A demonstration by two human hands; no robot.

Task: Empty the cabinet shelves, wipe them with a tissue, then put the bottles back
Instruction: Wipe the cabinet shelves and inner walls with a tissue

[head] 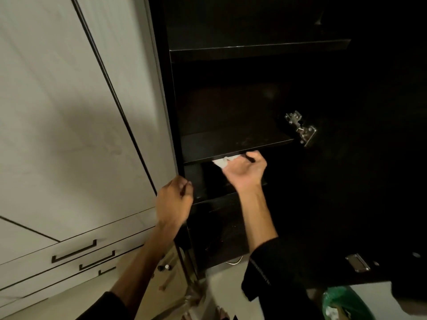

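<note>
White panelled doors (57, 112) fill the left side, split by a dark seam. Below them, white drawers (69, 262) with dark bar handles (74, 251), stacked one under another. Metal hinge (300, 129) on the dark open door (369, 158) at right; a second metal plate (357, 263) lower on the same door. Green bag (342, 303) at bottom right, something pale inside. Small dark-capped items (164, 267) on the light floor (221, 287) below, too blurred to identify.

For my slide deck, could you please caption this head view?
Right hand holds a white tissue at a dark cabinet shelf; left hand at the cabinet's edge.
</note>
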